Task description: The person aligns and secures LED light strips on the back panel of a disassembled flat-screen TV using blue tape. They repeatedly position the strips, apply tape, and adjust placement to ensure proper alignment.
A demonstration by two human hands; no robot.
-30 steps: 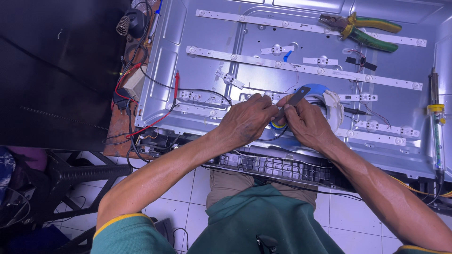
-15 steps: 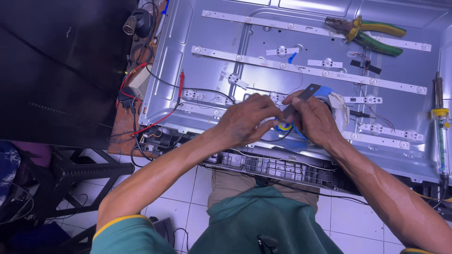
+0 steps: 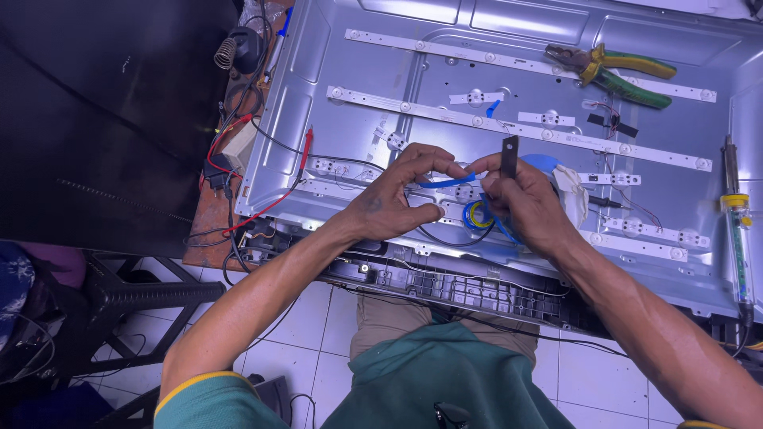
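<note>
Blue tape strip (image 3: 447,182) stretches between my two hands, low over the middle of an opened metal backlight panel (image 3: 556,32). My left hand (image 3: 395,200) pinches one end of it between thumb and fingertips. My right hand (image 3: 520,199) is closed on the other end and also grips a small dark flat tool (image 3: 509,156), held upright. A roll of blue tape (image 3: 548,164) lies just behind the right hand, with white light strips (image 3: 524,129) running across the panel.

I judge the main risk is the strip folding and sticking to itself if either pinch slackens — or the tool's tip scraping a nearby lens. Loose red and black wires (image 3: 274,202) at the left edge could snag my forearm.
</note>
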